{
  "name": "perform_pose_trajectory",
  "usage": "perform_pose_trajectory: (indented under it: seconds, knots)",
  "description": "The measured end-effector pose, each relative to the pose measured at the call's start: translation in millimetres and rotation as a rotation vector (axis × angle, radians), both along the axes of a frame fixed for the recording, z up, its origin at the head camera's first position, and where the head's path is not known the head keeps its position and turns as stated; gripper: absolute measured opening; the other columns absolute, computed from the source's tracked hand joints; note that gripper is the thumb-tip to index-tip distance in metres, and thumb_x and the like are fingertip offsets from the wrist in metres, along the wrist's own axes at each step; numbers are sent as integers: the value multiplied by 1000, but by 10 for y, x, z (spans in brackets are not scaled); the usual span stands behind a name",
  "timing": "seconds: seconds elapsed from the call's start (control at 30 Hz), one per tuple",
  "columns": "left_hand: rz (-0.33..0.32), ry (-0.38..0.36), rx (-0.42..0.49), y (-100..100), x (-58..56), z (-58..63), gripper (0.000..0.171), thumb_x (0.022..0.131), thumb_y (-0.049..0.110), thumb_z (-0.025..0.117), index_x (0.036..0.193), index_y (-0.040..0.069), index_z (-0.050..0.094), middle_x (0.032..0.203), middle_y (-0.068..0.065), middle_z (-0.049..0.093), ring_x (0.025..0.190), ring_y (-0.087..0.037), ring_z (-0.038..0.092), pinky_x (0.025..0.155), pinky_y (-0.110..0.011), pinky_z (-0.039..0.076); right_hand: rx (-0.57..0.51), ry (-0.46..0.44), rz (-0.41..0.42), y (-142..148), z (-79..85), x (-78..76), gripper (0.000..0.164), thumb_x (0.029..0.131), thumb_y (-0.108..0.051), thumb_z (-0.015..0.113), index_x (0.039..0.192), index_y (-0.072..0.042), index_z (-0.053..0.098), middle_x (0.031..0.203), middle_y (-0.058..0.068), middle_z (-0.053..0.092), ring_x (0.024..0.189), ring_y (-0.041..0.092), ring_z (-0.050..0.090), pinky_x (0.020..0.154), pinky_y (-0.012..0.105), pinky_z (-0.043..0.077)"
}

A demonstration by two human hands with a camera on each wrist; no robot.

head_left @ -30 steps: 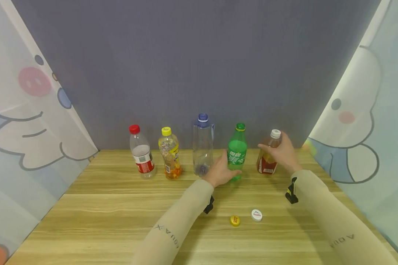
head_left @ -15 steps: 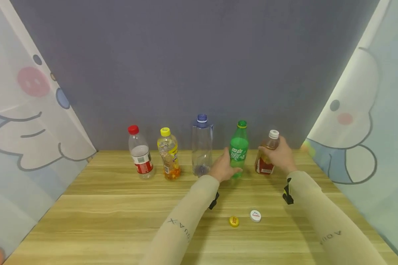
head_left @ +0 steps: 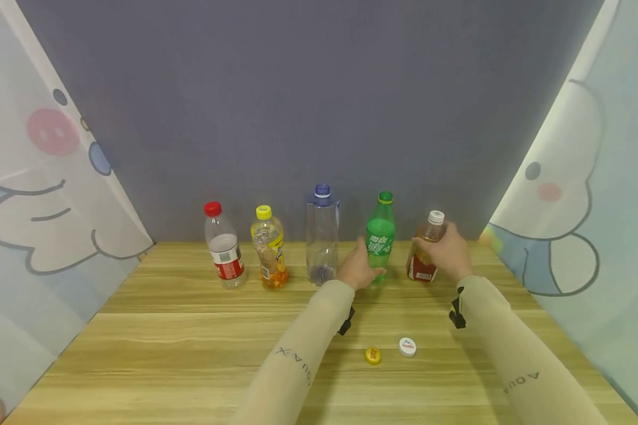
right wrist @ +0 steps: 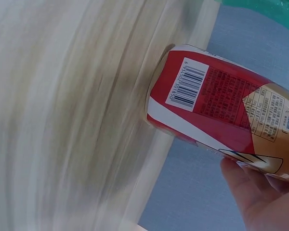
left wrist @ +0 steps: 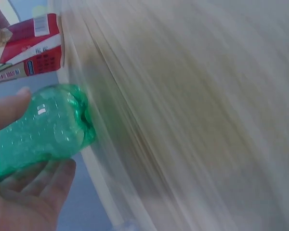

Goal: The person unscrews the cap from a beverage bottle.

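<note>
A green soda bottle stands in the row in the head view, with a green cap and white lettering. My left hand grips its lower part from the left, thumb on the near side; in the left wrist view the fingers lie along its other side. To the right, an amber drink bottle with a white cap and a red label is held by my right hand. The thumb crosses its front, and the right wrist view shows fingertips against the label. Its base is close to the wooden table.
Left of the green bottle stand a tall clear bottle with a blue neck, a yellow-capped bottle and a red-capped bottle. A yellow cap and a white cap lie in front. A grey panel rises behind.
My right hand has come lower and its fingers have drawn in round the amber bottle. The left hand has moved slightly right, and the green bottle has shifted a little with it.
</note>
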State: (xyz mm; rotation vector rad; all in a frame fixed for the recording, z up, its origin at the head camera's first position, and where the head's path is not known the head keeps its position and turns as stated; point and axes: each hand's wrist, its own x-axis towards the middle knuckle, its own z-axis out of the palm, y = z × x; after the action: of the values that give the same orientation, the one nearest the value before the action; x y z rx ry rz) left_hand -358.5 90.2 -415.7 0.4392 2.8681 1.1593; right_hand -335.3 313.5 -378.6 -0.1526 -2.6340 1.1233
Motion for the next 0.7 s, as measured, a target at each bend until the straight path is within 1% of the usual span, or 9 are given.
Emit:
perform_pose_trajectory:
  seconds: [0.13,0.23,0.3,0.47,0.57,0.7]
  knots:
    - [40,1,26,27,-3,-13,90,86,31,84,153,9,29,131,-13,63,114,-30,64,98,-46,51,-5,4,6,-3,-13,3,102,92,-49,72,153,11,17,139,39,46,124,56,49,102,67,41]
    - [62,1,59,27,5,-15,88,84,29,85,150,9,32,128,-13,64,112,-31,65,97,-47,52,-9,13,6,-2,-25,4,100,92,-48,72,153,11,19,138,38,46,123,56,50,101,67,41]
    - [64,-3,73,11,7,-19,88,83,27,86,150,8,32,128,-14,64,112,-30,65,97,-47,52,-14,16,8,-9,-28,8,100,92,-49,71,153,10,19,137,38,47,123,55,50,101,67,41]
    - [42,-17,105,-39,24,-21,89,79,23,89,147,7,34,125,-13,64,110,-29,65,97,-46,52,-10,24,5,-25,-29,19,97,92,-48,71,151,11,21,134,38,49,120,54,52,99,66,43]
    - [44,-22,106,-51,69,10,85,79,24,90,144,5,37,119,-12,65,106,-29,66,94,-45,53,-8,31,7,-23,-22,22,96,92,-48,71,150,11,23,132,37,50,118,54,53,98,65,44]
    - [53,-31,78,-80,142,108,78,80,27,89,137,2,43,109,-12,66,98,-28,67,89,-46,55,-13,29,10,-4,-18,21,96,92,-48,71,149,12,23,132,38,49,119,54,52,98,65,44]
